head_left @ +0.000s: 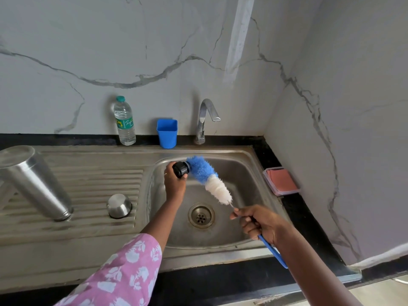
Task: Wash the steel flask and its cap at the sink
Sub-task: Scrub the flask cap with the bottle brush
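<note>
The left hand (175, 184) gripped the black cap (180, 170) above the sink (242, 164), mid-frame. The right hand (258, 221) gripped the brush (207, 177) by its handle, its blue end touching the cap. At left, one steel flask (35, 184) and one steel cup (119, 205) stood inverted, probably washed already. Scrubbing and rinsing this cap was left to do.

A home kitchen: a steel sink (247, 164) with ribbed draining board sits mid-frame in a black surface (309, 228). A tap (204, 120) stands behind it against marble-look wall panels (110, 51), a plastic water bottle (124, 122) and blue cup (167, 133) alongside.
</note>
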